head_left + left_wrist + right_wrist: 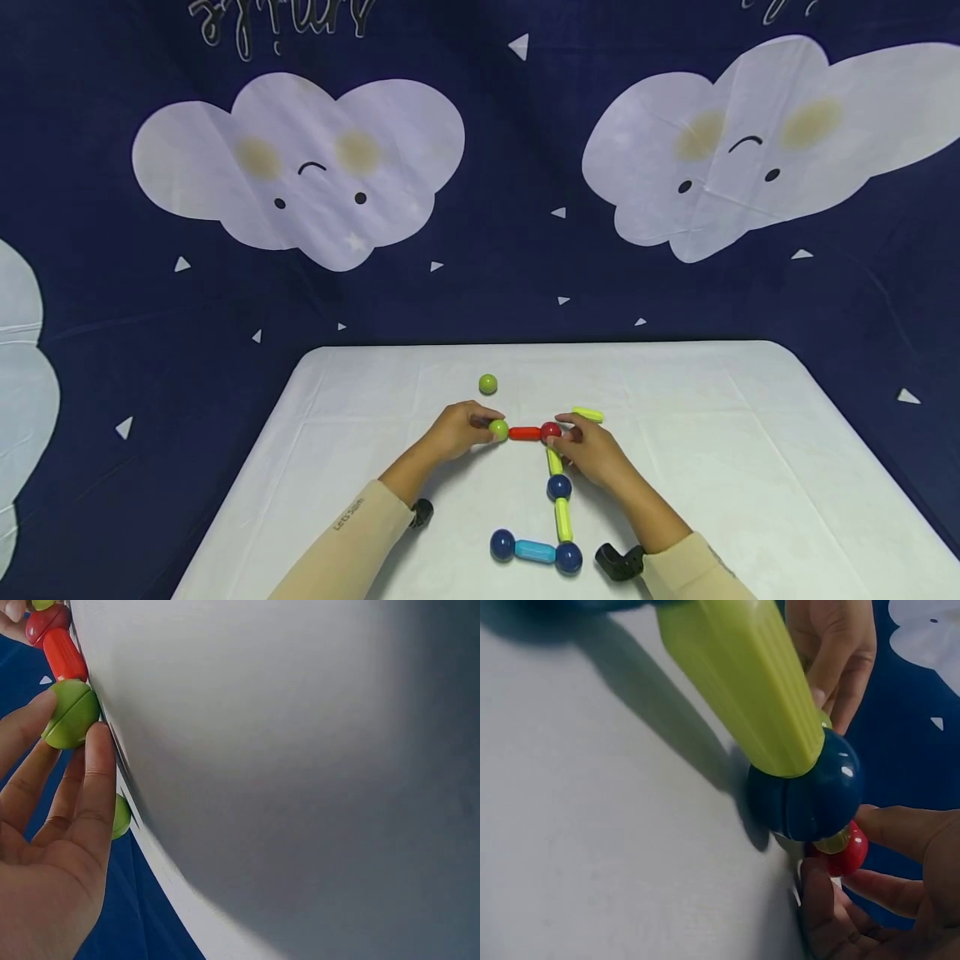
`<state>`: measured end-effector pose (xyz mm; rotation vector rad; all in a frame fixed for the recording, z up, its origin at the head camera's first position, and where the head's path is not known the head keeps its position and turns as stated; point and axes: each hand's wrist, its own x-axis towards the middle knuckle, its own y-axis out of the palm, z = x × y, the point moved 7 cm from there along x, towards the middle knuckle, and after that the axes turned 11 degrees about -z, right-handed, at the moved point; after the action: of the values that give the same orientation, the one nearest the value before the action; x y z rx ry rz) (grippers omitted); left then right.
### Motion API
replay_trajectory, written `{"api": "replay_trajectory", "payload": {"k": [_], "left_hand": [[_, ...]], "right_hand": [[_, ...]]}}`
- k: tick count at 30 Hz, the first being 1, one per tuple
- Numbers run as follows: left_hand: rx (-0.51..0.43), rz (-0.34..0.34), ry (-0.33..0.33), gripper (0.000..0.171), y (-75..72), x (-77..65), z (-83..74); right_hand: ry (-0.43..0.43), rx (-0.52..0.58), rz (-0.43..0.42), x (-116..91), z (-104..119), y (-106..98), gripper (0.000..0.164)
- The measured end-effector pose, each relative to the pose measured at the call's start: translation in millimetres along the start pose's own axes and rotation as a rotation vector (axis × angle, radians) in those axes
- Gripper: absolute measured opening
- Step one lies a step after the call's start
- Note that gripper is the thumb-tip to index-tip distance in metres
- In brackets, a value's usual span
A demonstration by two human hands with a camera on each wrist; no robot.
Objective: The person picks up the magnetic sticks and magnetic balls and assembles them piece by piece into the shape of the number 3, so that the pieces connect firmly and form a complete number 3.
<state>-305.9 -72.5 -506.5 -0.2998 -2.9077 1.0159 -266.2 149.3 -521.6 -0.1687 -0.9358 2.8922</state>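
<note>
My left hand point(456, 430) pinches a green ball point(498, 430) between thumb and fingers. The ball meets one end of a red rod point(525, 433), whose other end joins a red ball point(551, 432). That red ball is pinched by my right hand point(598, 454). From it a yellow-green rod point(554, 461) runs toward me to a dark blue ball point(558, 487). A second yellow-green rod point(563, 520) links this to another blue ball point(568, 558). There a light blue rod point(535, 551) leads left to a further blue ball point(502, 545).
Beyond my left hand a loose green ball point(488, 384) lies on the white table point(750, 467). A loose yellow-green rod point(588, 414) lies just past my right hand. Behind the table's far edge hangs a dark blue cloth point(517, 183) with cloud faces.
</note>
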Motion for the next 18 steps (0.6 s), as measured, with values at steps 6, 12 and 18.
{"api": "replay_trajectory", "payload": {"k": [6, 12, 18], "left_hand": [[0.006, 0.008, 0.002, 0.031, -0.4, -2.4, -0.6], [0.015, 0.013, -0.015, 0.031, -0.8, -6.3, -2.1], [0.018, 0.006, -0.029, 0.030, -1.5, -7.8, -1.1]], "right_hand": [[-0.004, -0.009, -0.014, 4.4, -1.0, 1.8, 0.036], [-0.002, -0.017, -0.011, 4.3, -3.1, 1.1, 0.033], [0.004, -0.015, -0.008, 3.2, -4.9, -0.1, 0.033]]}}
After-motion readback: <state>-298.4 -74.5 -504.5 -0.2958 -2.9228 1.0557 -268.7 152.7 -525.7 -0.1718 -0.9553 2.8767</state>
